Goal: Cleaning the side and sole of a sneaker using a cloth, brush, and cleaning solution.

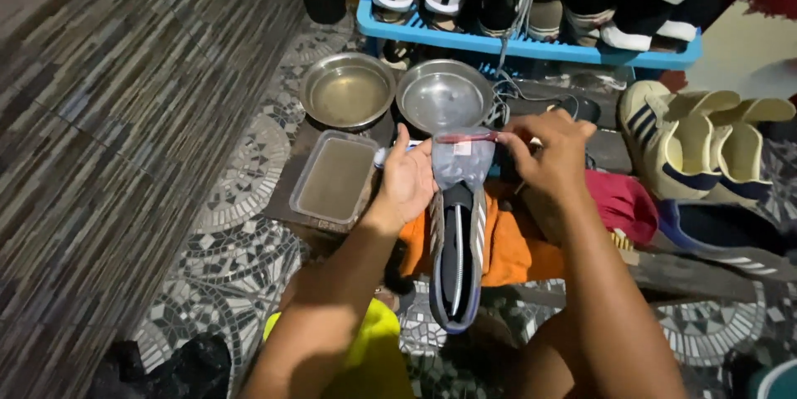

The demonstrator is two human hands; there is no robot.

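Both hands clamp a dark striped shoe (456,237) lying on the orange cloth (510,245): left hand (406,181) grips its left side, right hand (550,150) pinches its plastic-covered toe.

Dim, soft-focus, glare on bowls (444,96)

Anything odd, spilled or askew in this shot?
Nothing spilled. One oddity: the dark shoe held by the left hand and right hand has a clear plastic bag over its toe. The steel bowls sit level.
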